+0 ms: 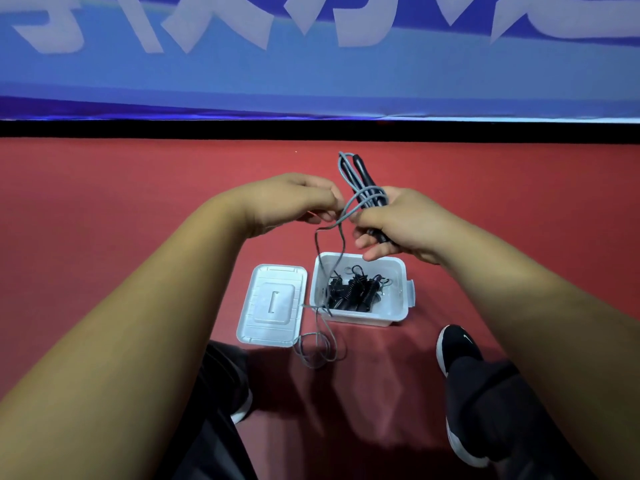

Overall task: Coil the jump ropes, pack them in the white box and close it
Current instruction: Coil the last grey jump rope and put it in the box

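Note:
My right hand (401, 225) grips the black handles of a grey jump rope (360, 183), with folded loops of cord standing up past the fingers. My left hand (294, 200) pinches the grey cord just left of the bundle. The loose cord hangs down over the open white box (398, 299) and ends in a small pile on the floor (317, 348). Inside the box lie coiled black jump ropes (356, 289). The white lid (272, 304) lies flat on the floor against the box's left side.
The floor is a red mat (138, 188) ending at a black strip and a blue banner with white lettering (311, 64). My legs in dark trousers and black shoes (457, 348) sit just in front of the box.

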Demonstrator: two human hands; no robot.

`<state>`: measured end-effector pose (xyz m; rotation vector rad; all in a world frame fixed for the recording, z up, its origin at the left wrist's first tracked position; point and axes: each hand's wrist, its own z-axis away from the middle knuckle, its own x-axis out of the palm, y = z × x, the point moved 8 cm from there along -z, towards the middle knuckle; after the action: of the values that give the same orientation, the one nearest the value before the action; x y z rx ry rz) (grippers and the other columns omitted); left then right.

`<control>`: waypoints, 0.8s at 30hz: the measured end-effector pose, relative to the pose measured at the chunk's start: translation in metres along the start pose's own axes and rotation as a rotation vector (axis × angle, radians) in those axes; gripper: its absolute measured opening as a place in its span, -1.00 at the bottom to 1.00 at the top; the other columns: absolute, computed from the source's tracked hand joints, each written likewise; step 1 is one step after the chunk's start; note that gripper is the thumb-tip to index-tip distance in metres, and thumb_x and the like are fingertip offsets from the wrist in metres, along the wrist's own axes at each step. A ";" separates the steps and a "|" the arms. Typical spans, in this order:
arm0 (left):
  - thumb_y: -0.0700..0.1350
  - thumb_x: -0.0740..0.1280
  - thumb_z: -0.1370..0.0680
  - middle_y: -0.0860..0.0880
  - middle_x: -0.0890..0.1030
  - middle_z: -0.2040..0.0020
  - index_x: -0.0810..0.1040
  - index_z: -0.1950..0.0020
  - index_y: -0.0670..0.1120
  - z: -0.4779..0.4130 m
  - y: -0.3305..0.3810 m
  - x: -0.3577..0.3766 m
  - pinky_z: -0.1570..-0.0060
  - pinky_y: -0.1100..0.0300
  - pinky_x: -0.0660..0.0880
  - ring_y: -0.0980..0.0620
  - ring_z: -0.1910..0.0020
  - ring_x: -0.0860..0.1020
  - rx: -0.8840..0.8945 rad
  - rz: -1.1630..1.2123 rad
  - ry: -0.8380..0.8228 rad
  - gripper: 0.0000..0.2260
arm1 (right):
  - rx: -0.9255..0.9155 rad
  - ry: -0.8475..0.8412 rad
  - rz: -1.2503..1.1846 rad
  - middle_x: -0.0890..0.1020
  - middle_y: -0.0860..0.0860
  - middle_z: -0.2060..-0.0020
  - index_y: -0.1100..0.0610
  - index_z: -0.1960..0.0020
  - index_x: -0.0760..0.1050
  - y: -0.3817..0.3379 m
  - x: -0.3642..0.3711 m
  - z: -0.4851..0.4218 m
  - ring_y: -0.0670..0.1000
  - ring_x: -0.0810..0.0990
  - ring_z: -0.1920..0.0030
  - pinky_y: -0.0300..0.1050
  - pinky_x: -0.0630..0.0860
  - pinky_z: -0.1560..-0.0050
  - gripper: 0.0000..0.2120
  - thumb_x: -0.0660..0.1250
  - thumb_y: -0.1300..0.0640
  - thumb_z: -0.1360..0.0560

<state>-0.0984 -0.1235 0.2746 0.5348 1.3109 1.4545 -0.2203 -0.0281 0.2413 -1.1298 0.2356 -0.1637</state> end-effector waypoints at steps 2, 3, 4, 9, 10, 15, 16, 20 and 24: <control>-0.23 0.25 -0.61 -0.19 0.62 0.07 0.65 0.06 -0.15 -0.002 0.004 0.006 -0.19 -0.03 0.46 -0.09 0.02 0.54 0.011 0.115 -0.016 -0.82 | -0.005 0.002 -0.004 0.66 0.19 0.14 0.19 -0.13 0.59 -0.001 -0.001 0.001 0.02 0.72 0.26 -0.12 0.68 0.34 -0.88 0.42 0.27 -0.61; -0.21 0.22 -0.63 -0.24 0.64 0.03 0.62 0.04 -0.19 -0.003 0.006 0.009 -0.21 -0.06 0.48 -0.14 -0.01 0.57 0.002 0.173 -0.023 -0.82 | 0.001 0.003 -0.009 0.67 0.19 0.12 0.20 -0.13 0.61 -0.002 -0.002 0.000 0.02 0.72 0.26 -0.12 0.68 0.33 -0.88 0.43 0.28 -0.60; -0.16 0.19 -0.67 -0.26 0.67 0.01 0.57 0.03 -0.19 -0.004 0.007 0.010 -0.22 -0.08 0.50 -0.17 -0.01 0.61 -0.021 0.218 -0.025 -0.80 | 0.011 0.005 -0.016 0.68 0.19 0.09 0.22 -0.16 0.61 -0.002 -0.003 0.000 0.02 0.73 0.25 -0.11 0.69 0.32 -0.85 0.43 0.29 -0.59; 0.13 0.04 -0.75 -0.21 0.64 0.21 0.43 0.02 -0.10 -0.009 0.004 0.011 -0.08 -0.13 0.56 -0.15 0.34 0.59 -0.138 0.340 -0.014 -0.63 | 0.048 -0.002 -0.054 0.64 0.20 0.11 0.24 -0.20 0.55 0.000 -0.007 0.000 0.04 0.74 0.25 -0.10 0.68 0.30 -0.79 0.46 0.26 -0.59; 0.20 0.01 -0.74 -0.20 0.63 0.23 0.43 0.00 -0.10 -0.010 0.002 0.010 0.00 -0.09 0.58 -0.13 0.38 0.56 -0.155 0.356 0.002 -0.58 | 0.050 -0.001 -0.057 0.64 0.20 0.12 0.21 -0.18 0.54 0.000 -0.008 0.001 0.03 0.73 0.26 -0.11 0.68 0.31 -0.81 0.45 0.26 -0.59; 0.45 -0.05 -0.63 -0.17 0.60 0.27 0.47 -0.20 -0.18 -0.014 -0.003 0.004 0.37 0.13 0.33 -0.02 0.49 0.33 -0.195 0.336 0.103 -0.28 | 0.052 -0.055 -0.011 0.68 0.11 0.16 0.13 -0.16 0.56 -0.001 -0.008 0.004 -0.07 0.62 0.35 -0.23 0.57 0.42 -0.82 0.48 0.20 -0.59; 0.49 -0.02 -0.60 -0.15 0.56 0.31 0.47 -0.25 -0.18 -0.014 -0.004 0.004 0.38 0.15 0.26 0.00 0.50 0.27 -0.199 0.323 0.108 -0.24 | 0.055 -0.087 -0.007 0.69 0.10 0.16 0.11 -0.16 0.55 -0.002 -0.005 0.006 -0.08 0.57 0.37 -0.25 0.51 0.46 -0.82 0.47 0.19 -0.59; 0.51 0.20 -0.53 -0.04 0.30 0.43 0.55 -0.16 -0.15 -0.014 -0.001 0.004 0.40 0.19 0.14 0.02 0.49 0.12 -0.174 0.305 0.152 -0.29 | 0.089 -0.210 -0.090 0.74 0.23 0.12 0.13 -0.22 0.47 -0.001 0.010 0.011 -0.10 0.37 0.43 -0.32 0.22 0.57 -0.79 0.41 0.24 -0.63; 0.24 0.31 -0.63 -0.01 0.24 0.45 0.65 -0.13 -0.04 -0.018 -0.001 0.003 0.40 0.19 0.07 0.05 0.49 0.10 -0.130 0.387 0.191 -0.63 | 0.088 -0.240 -0.110 0.70 0.19 0.15 0.12 -0.17 0.46 0.001 0.016 0.011 -0.10 0.30 0.45 -0.31 0.14 0.60 -0.83 0.41 0.23 -0.64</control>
<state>-0.1147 -0.1284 0.2677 0.5967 1.2956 1.9360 -0.2016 -0.0224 0.2436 -1.0646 -0.0467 -0.1335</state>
